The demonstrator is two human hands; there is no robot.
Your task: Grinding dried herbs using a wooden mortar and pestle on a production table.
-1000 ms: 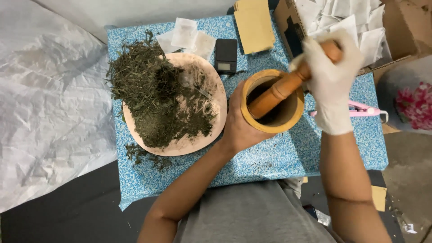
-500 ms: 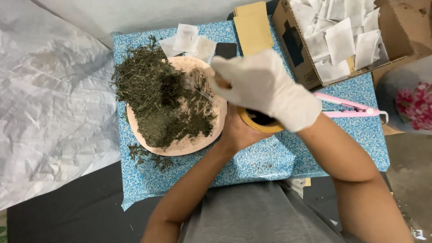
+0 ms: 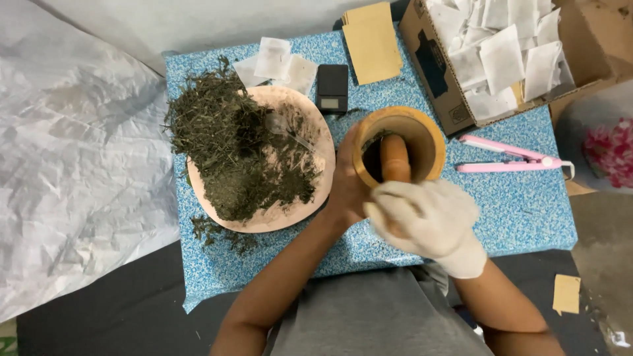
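I'm gripping the pestle (image 3: 394, 158) in my gloved right hand (image 3: 425, 221), grinding inside the mortar (image 3: 427, 142) that my bare left hand (image 3: 346, 188) is clasping at its 9 o'clock side, most dried herbs (image 3: 231, 148) lying unground on the plate (image 3: 310, 198).

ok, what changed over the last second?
The gloved right hand went from the pestle, across to the plate, then back to gripping the pestle, now upright in the mortar. The bare left hand stayed clasped on the mortar's side. Herbs, box and pink tool are unmoved.

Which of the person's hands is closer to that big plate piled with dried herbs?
Left. The bare left hand cups the side of the wooden mortar, right beside the plate rim. The gloved right hand has its grip on the pestle, farther from the plate.
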